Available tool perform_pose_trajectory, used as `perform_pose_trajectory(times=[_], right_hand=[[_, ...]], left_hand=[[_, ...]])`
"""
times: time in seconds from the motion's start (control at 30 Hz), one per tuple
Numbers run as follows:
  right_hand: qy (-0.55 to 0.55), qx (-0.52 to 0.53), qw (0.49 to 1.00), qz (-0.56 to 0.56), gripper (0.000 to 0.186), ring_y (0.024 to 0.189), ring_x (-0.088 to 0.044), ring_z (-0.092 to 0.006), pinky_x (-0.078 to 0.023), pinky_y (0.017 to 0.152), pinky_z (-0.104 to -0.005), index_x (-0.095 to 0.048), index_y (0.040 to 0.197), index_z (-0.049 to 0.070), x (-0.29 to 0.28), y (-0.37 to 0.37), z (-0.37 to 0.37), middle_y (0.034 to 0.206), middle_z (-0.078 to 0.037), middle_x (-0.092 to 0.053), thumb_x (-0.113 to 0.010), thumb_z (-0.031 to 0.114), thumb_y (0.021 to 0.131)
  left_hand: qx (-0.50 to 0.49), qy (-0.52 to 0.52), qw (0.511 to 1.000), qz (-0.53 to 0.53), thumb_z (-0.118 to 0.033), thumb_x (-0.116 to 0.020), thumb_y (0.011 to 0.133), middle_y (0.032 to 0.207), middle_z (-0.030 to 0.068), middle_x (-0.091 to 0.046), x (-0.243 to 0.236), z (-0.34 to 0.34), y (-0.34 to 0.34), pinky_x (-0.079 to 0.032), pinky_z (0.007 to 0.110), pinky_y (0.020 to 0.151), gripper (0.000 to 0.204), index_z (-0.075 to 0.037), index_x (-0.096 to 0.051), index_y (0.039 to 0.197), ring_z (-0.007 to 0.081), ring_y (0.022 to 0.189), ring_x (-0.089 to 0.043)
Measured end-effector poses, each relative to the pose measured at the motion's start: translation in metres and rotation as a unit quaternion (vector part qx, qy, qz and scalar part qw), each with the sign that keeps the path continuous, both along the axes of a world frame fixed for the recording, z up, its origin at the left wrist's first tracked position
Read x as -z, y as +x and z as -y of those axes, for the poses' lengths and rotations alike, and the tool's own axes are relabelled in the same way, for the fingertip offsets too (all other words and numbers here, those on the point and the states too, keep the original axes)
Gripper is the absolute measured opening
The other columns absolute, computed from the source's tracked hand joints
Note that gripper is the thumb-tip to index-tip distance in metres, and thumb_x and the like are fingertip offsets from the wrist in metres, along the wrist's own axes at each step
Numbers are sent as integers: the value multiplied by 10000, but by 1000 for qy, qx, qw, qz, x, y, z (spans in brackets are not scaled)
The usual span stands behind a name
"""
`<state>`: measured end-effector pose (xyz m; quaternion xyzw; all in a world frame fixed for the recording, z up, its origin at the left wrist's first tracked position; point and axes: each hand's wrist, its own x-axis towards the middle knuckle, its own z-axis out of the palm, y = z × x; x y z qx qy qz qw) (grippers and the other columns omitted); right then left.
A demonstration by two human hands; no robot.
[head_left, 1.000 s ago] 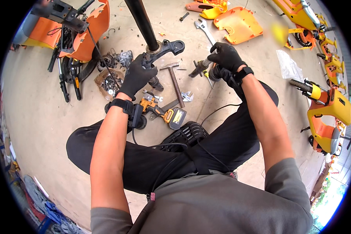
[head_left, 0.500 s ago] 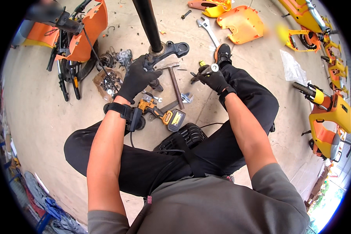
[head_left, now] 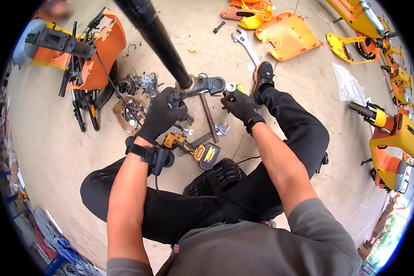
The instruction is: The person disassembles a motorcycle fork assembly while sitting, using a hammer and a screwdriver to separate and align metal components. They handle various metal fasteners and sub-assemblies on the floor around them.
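Observation:
My left hand (head_left: pixel 162 115), in a black glove, is wrapped round the near end of a black fork clamp (head_left: pixel 195 88). A long black tube (head_left: pixel 158 43) rises from the clamp, leaning to the upper left. The clamp's other ring end points at my right hand (head_left: pixel 239 106), also gloved. That hand is closed on a dark tool with a round silver end (head_left: pixel 230 87), close beside the clamp's ring. My fingers hide most of the tool, so its kind is unclear. A yellow-green object (head_left: pixel 240 88) shows behind these fingers; I cannot tell whether it is held.
Below the clamp lie a hammer handle (head_left: pixel 209 117) and a yellow-black cordless power tool (head_left: pixel 193 149). A box of small parts (head_left: pixel 126 115) and a grey drill (head_left: pixel 148 84) are left. Farther off are an adjustable wrench (head_left: pixel 246 47), an orange panel (head_left: pixel 287 37) and a partly stripped scooter (head_left: pixel 94 64).
My right hand has moved left with the tool, bringing its silver end near the clamp's ring. The black tube now tilts more to the left, and my left hand keeps its grip.

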<state>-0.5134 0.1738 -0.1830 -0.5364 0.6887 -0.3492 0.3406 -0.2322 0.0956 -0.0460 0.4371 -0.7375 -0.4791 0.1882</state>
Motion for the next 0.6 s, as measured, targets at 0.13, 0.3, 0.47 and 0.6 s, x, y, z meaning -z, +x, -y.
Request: perform_pose_trajectory(times=[0.13, 0.3, 0.47, 0.6], right_hand=[[21, 0, 1000, 2, 253, 815, -642, -379, -495, 736, -456, -616, 911, 35, 5, 3, -1, 845, -187, -659, -688, 268, 841], [78, -9, 997, 13, 255, 817, -647, -376, -496, 733, -459, -605, 925, 37, -28, 16, 9, 844, -190, -664, -663, 271, 844], [89, -52, 995, 2, 253, 829, -650, -396, -489, 752, -465, -614, 952, 23, -54, 21, 10, 853, -211, -669, -640, 250, 844], [-10, -69, 997, -20, 230, 733, -614, -379, -466, 692, -467, -577, 857, 31, -69, 32, 9, 766, -200, -616, -649, 249, 845]], left_hand=[[-54, -21, 998, -26, -144, -768, 741, 744, 52, -625, 2, -6, -2, -486, 302, 645, 297, 12, -626, 950, 129, 684, -577], [-98, 48, 993, -47, -141, -774, 746, 818, 34, -656, -16, -2, 12, -485, 278, 673, 289, 1, -654, 967, 103, 739, -585], [-127, 82, 983, -105, -95, -744, 785, 879, 22, -670, -55, 2, 8, -487, 258, 699, 270, 12, -660, 1018, 95, 774, -600], [-123, 87, 983, -102, -71, -711, 813, 938, 47, -687, -94, -4, 8, -509, 270, 775, 279, 13, -655, 1074, 120, 833, -636]])
